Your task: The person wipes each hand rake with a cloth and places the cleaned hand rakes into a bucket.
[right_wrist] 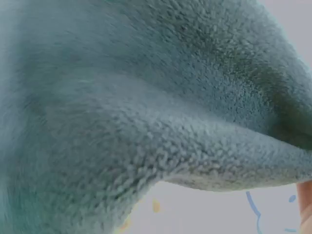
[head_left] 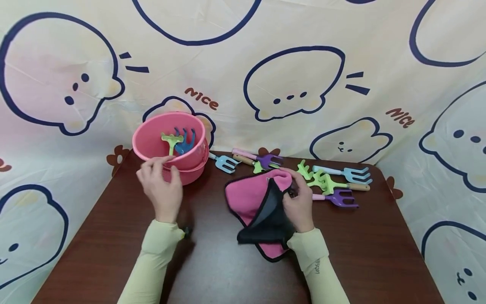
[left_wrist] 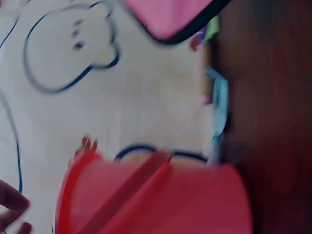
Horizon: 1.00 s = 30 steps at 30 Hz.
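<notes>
My right hand (head_left: 301,204) pinches the top corner of a cloth (head_left: 247,198), pink on one face and dark grey on the other, with black edging. The cloth hangs folded over on itself, and its fuzzy grey face (right_wrist: 161,117) fills most of the right wrist view. At the front of a pink bucket (head_left: 146,141), my left hand (head_left: 161,188) has its fingers loosely bent near the rim. In the left wrist view its fingertips (left_wrist: 14,202) show apart from the bucket's side (left_wrist: 204,200). A green rake (head_left: 172,140) and a blue rake (head_left: 185,143) stand inside the bucket.
Behind the cloth lie a light blue fork (head_left: 225,164) and a purple fork with pink handle (head_left: 269,160). To the right are green rakes (head_left: 317,179), another light blue fork (head_left: 355,174) and a purple fork (head_left: 341,198). A patterned curtain (head_left: 228,76) borders the brown table (head_left: 212,261).
</notes>
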Each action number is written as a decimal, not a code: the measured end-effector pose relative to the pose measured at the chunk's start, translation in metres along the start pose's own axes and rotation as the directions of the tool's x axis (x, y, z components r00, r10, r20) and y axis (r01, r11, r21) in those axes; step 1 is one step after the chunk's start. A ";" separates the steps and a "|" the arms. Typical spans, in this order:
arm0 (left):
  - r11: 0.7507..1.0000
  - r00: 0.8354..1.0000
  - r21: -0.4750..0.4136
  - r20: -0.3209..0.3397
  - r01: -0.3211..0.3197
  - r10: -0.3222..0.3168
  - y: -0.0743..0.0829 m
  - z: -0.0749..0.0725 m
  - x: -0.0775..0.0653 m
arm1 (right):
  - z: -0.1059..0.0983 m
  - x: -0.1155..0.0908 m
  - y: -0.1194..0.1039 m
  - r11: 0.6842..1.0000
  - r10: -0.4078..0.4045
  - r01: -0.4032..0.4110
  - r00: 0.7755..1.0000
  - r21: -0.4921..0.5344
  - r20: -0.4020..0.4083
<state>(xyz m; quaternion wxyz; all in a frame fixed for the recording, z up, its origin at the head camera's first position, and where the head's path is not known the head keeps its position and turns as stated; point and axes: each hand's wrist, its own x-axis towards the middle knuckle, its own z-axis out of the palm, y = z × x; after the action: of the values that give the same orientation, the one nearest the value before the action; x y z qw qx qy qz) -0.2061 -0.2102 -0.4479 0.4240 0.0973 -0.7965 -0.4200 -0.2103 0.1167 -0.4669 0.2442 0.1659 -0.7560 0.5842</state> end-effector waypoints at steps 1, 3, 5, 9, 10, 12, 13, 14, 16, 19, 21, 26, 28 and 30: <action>0.998 0.998 -0.008 0.021 -0.062 0.062 0.002 0.006 -0.005 | -0.002 0.001 0.000 1.000 -0.026 0.026 1.000 -0.003 -0.011; 0.982 0.977 -0.054 0.109 -0.180 0.185 0.004 0.018 -0.015 | -0.006 0.002 0.001 0.997 -0.075 0.075 0.997 -0.019 -0.003; 0.967 0.931 -0.112 0.264 -0.229 0.251 0.002 0.033 -0.025 | -0.007 0.003 0.006 0.994 -0.107 0.109 0.992 -0.033 0.060; 0.977 0.784 -0.006 0.596 -0.212 0.174 -0.009 0.067 -0.031 | -0.003 0.001 0.014 0.993 -0.060 0.084 0.964 -0.080 0.259; 0.975 0.745 0.055 0.654 -0.213 0.126 -0.012 0.077 -0.029 | -0.001 0.000 0.016 0.993 -0.039 0.071 0.952 -0.095 0.305; 0.958 0.686 0.168 0.726 -0.234 0.040 -0.019 0.098 -0.020 | 0.003 -0.002 0.017 0.990 -0.003 0.054 0.930 -0.131 0.367; 0.949 0.667 0.209 0.745 -0.235 0.001 -0.022 0.108 -0.014 | 0.005 -0.002 0.017 0.988 0.008 0.052 0.922 -0.143 0.388; 0.939 0.655 0.248 0.755 -0.237 -0.034 -0.025 0.117 -0.008 | 0.006 -0.002 0.016 0.987 0.014 0.052 0.914 -0.152 0.405; 0.923 0.642 0.318 0.759 -0.217 -0.111 -0.031 0.134 0.001 | 0.008 -0.003 0.015 0.985 0.026 0.051 0.905 -0.167 0.424; 0.876 0.608 0.429 0.763 -0.220 -0.221 -0.039 0.151 0.009 | 0.010 -0.003 0.013 0.985 0.047 0.031 0.898 -0.169 0.437; 0.833 0.581 0.492 0.766 -0.254 -0.275 -0.042 0.156 0.012 | 0.011 -0.004 0.013 0.985 0.066 0.012 0.894 -0.172 0.443; 0.783 0.558 0.532 0.774 -0.321 -0.298 -0.040 0.154 0.014 | 0.012 -0.004 0.012 0.981 0.102 -0.018 0.893 -0.191 0.439; 0.789 0.547 0.511 0.791 -0.341 -0.275 -0.039 0.152 0.014 | 0.012 -0.005 0.012 0.982 0.115 -0.037 0.891 -0.183 0.438; 0.798 0.524 0.473 0.817 -0.372 -0.240 -0.037 0.149 0.012 | 0.011 -0.005 0.012 0.983 0.131 -0.058 0.888 -0.175 0.440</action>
<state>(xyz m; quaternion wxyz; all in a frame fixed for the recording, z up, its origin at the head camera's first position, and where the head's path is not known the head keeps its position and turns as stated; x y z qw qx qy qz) -0.3341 -0.1521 -0.5119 -0.0555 -0.0236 -0.9908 -0.1213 -0.2146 0.1086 -0.4818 0.0464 0.2396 -0.8428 0.4796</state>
